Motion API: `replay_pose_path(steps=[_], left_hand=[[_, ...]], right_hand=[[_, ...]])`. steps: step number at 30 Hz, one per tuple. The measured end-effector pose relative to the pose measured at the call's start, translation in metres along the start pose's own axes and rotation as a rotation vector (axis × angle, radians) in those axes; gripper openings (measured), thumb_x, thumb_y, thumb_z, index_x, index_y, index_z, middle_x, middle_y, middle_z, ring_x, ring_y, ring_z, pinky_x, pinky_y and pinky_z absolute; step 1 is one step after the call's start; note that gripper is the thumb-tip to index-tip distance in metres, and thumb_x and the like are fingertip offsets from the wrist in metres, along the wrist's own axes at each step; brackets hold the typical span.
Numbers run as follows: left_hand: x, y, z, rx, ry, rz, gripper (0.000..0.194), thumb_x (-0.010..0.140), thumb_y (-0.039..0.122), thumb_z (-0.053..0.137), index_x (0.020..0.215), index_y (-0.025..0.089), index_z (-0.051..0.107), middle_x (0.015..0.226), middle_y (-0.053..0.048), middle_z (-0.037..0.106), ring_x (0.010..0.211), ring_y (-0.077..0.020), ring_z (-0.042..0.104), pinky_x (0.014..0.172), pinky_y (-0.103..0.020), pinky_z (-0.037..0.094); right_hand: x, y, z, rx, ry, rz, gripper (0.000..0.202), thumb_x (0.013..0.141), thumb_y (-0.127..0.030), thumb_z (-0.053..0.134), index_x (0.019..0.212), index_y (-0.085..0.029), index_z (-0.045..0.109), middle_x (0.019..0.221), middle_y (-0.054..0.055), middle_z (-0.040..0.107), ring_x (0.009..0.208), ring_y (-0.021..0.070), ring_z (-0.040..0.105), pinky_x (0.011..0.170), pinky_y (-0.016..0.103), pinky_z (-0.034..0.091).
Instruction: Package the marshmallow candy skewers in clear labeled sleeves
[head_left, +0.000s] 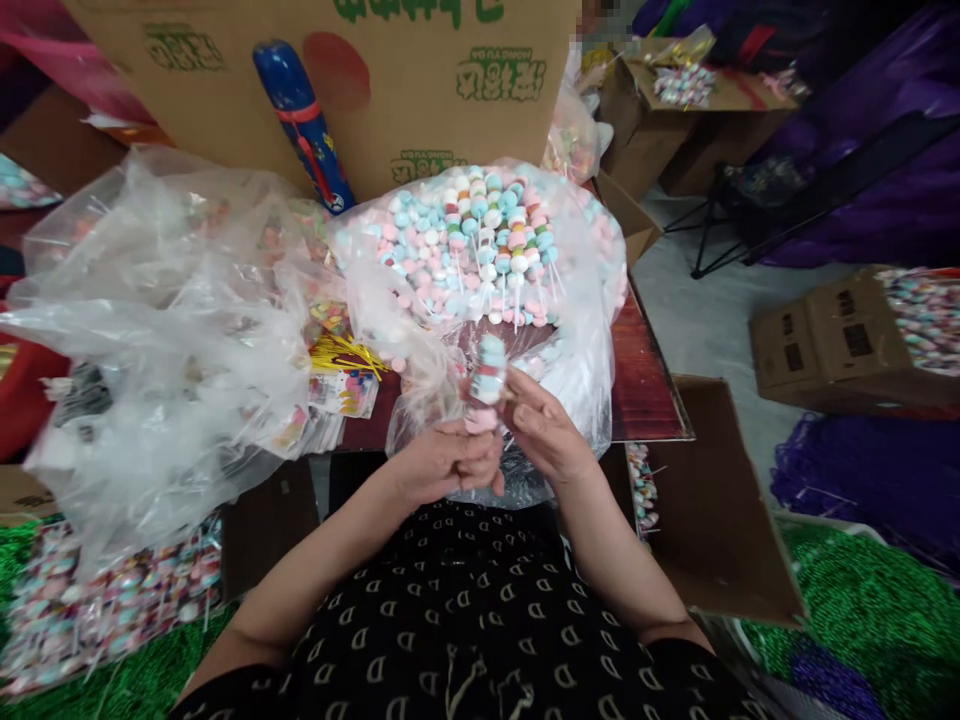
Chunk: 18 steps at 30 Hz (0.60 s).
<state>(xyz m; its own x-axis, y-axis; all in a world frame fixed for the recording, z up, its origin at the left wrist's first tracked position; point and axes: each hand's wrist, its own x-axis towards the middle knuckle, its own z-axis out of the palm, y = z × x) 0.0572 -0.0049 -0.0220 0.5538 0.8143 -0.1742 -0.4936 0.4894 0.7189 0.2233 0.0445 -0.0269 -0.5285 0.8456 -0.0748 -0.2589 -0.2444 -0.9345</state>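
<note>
In front of my body I hold a marshmallow skewer (490,368), upright and blurred, with white, pale blue, pink and red pieces. My left hand (450,460) is closed around its lower end, below a pink piece. My right hand (549,428) has its fingers bent against the skewer's right side; the fingertips are partly hidden. Just beyond lies a large clear plastic bag (592,340) of loose pink, blue and white marshmallows (412,240). Several finished marshmallow skewers (499,225) rest on top, their white sticks pointing toward me.
Left of the hands are yellow twist ties (341,355), printed cards (349,393) and crumpled plastic bags (165,340). A blue umbrella-like case (304,125) leans on a big cardboard box (412,90). An open carton (720,490) stands right of the dark red table (649,385).
</note>
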Motion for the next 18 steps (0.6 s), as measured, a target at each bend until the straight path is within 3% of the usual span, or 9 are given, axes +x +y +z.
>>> replay_pose_path(steps=[2,4,6,9,12,14,18], left_hand=[[0.002,-0.008,0.006,0.006,-0.055,-0.075,0.047,0.084,0.056,0.076,0.064,0.022,0.049,0.051,0.01,0.029,0.041,-0.0075,0.031,0.061,-0.033,0.051],[0.004,-0.011,0.007,0.088,-0.007,-0.064,0.049,0.084,0.06,0.074,0.064,0.022,0.049,0.049,0.011,0.031,0.041,-0.0079,0.03,0.06,-0.033,0.05],[0.005,-0.01,0.005,0.255,0.133,0.024,0.042,0.086,0.056,0.073,0.068,0.023,0.054,0.048,0.009,0.039,0.044,-0.0103,0.036,0.062,-0.032,0.049],[0.007,-0.009,-0.001,0.509,0.427,0.236,0.02,0.082,0.037,0.081,0.081,0.025,0.065,0.061,0.002,0.058,0.062,-0.019,0.056,0.071,-0.033,0.049],[0.006,-0.009,-0.007,0.663,0.63,0.335,0.015,0.078,0.026,0.083,0.084,0.026,0.07,0.068,-0.002,0.062,0.076,-0.0253,0.063,0.079,-0.035,0.047],[0.003,-0.009,-0.011,0.674,0.599,0.298,0.013,0.082,0.032,0.081,0.08,0.024,0.07,0.066,-0.001,0.06,0.068,-0.0227,0.06,0.074,-0.034,0.047],[-0.006,-0.007,-0.017,0.311,0.166,0.124,0.04,0.088,0.058,0.07,0.077,0.02,0.068,0.048,0.007,0.039,0.042,-0.0117,0.037,0.056,-0.033,0.046]], right_hand=[[-0.002,0.001,0.004,0.08,-0.066,0.107,0.074,0.068,-0.072,0.081,0.124,-0.025,0.068,0.098,0.009,0.077,0.092,0.0281,0.074,0.068,0.037,0.059],[-0.003,0.006,0.011,0.113,-0.005,0.135,0.068,0.068,-0.07,0.082,0.118,-0.025,0.068,0.092,0.008,0.077,0.083,0.0275,0.074,0.06,0.035,0.058],[-0.002,0.013,0.018,0.088,0.159,0.062,0.058,0.071,-0.065,0.082,0.111,-0.027,0.066,0.09,0.006,0.076,0.081,0.0257,0.073,0.061,0.035,0.059],[0.0,0.022,0.028,-0.027,0.388,-0.11,0.04,0.078,-0.055,0.081,0.101,-0.027,0.065,0.089,0.004,0.075,0.084,0.0228,0.072,0.074,0.037,0.061],[0.001,0.025,0.032,-0.09,0.456,-0.235,0.029,0.082,-0.048,0.08,0.095,-0.026,0.066,0.092,0.004,0.076,0.089,0.0209,0.071,0.089,0.039,0.06],[0.0,0.02,0.029,-0.083,0.387,-0.211,0.03,0.081,-0.047,0.082,0.099,-0.027,0.068,0.097,0.004,0.076,0.089,0.0207,0.071,0.089,0.039,0.06],[0.0,0.008,0.024,-0.024,0.126,-0.004,0.046,0.071,-0.055,0.088,0.104,-0.027,0.071,0.099,0.005,0.077,0.071,0.0203,0.067,0.061,0.035,0.059]])
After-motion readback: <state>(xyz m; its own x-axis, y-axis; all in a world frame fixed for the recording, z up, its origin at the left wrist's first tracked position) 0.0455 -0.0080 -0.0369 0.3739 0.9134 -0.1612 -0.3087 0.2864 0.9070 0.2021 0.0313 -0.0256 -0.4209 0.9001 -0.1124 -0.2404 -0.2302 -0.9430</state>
